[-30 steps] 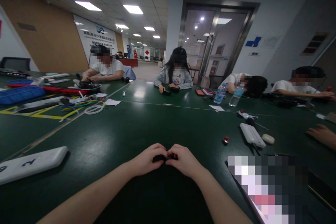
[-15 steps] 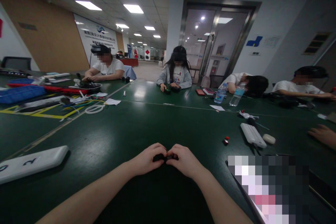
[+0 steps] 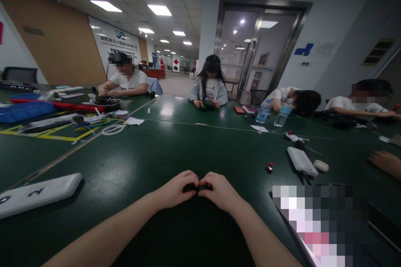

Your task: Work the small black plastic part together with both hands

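Your left hand (image 3: 173, 190) and right hand (image 3: 217, 192) meet at the fingertips, both pinching a small black object (image 3: 198, 187) whose shape your fingers hide. On the green workbench (image 3: 125, 154), a white bar (image 3: 37, 196) lies off to your left and a white case (image 3: 301, 161) to your right; farther off, a seated person (image 3: 208, 89) bends over their own hands across the bench.

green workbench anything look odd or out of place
Across the workbench, a person is slumped forward with head down beside two water bottles, which looks odd next to the people sitting upright at the far end.
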Motion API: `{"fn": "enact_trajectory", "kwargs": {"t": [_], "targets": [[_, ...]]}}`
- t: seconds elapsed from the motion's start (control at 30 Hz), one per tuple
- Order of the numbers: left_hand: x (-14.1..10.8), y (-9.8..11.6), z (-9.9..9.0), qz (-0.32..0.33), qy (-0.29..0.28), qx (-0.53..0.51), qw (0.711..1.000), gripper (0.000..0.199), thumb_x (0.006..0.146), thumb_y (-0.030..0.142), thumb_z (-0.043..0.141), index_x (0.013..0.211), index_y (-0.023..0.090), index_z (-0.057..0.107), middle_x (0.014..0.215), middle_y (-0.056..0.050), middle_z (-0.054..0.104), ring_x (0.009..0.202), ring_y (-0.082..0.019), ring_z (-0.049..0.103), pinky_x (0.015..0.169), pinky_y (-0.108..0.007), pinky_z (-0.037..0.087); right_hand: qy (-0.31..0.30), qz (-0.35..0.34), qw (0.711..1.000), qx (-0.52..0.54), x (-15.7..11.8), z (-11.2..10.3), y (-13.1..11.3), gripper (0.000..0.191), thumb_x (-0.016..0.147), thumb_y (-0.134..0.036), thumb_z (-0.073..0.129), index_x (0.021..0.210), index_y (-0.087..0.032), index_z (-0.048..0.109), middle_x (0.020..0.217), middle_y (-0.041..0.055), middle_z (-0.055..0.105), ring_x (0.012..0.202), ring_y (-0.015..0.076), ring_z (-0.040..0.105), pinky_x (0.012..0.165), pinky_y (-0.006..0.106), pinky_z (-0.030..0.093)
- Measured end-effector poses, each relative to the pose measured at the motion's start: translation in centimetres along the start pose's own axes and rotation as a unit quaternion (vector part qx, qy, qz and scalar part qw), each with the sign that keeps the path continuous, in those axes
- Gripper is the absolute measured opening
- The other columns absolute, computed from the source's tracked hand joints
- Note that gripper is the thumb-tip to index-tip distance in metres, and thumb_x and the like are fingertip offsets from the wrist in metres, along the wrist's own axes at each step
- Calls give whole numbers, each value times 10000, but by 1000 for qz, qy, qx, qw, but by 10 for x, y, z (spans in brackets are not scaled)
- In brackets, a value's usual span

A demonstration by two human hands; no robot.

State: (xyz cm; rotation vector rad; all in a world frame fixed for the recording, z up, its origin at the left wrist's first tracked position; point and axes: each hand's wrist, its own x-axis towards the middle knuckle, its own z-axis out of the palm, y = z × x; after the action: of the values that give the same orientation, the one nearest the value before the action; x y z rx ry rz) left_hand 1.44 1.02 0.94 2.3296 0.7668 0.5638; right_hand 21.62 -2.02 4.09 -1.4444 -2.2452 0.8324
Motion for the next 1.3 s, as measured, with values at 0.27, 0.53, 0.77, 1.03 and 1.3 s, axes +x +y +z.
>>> {"fn": "enact_trajectory", "kwargs": {"t": [0.27, 0.53, 0.77, 1.03, 1.3], "targets": [[-1, -1, -2, 13, -16, 37, 999, 370, 824, 141, 530, 1143, 320, 585, 1181, -20, 485, 1084, -158, 487, 940, -313, 415, 18, 15, 1000, -13, 4, 3, 2, 129, 714, -291, 702, 816, -213, 687, 901, 8, 572, 887, 168, 532, 747, 284, 406], [-2, -10, -21, 8, -11, 227, 974, 404, 873, 229, 481, 1236, 395, 540, 1240, -30, 503, 1110, -208, 485, 940, -371, 400, 20, 60, 998, 28, 1, -5, 19, 394, 730, -364, 668, 1112, -286, 612, 944, 1, 571, 833, 156, 528, 722, 282, 426], [-49, -87, -100, -445, 203, 296, 820, 405, 882, 350, 394, 1261, 362, 535, 1158, -95, 576, 1039, -284, 560, 827, -417, 459, 79, 139, 986, 47, 3, -12, 41, 328, 837, -364, 523, 1130, -236, 595, 925, 21, 601, 830, 159, 568, 739, 293, 449], [-81, -107, -121, -583, 356, 216, 698, 442, 872, 394, 358, 1248, 286, 565, 1228, -140, 547, 1090, -349, 529, 828, -442, 451, 83, 185, 978, 55, 3, -17, 48, 319, 853, -322, 478, 1131, -210, 588, 961, 44, 636, 858, 177, 601, 742, 306, 462], [-78, -105, -119, -574, 385, 204, 694, 468, 854, 363, 382, 1278, 233, 529, 1202, -179, 539, 1082, -367, 528, 836, -466, 449, 74, 174, 981, 46, 5, -16, 52, 327, 842, -355, 482, 1106, -209, 608, 930, 38, 640, 832, 175, 609, 729, 302, 456]]}}
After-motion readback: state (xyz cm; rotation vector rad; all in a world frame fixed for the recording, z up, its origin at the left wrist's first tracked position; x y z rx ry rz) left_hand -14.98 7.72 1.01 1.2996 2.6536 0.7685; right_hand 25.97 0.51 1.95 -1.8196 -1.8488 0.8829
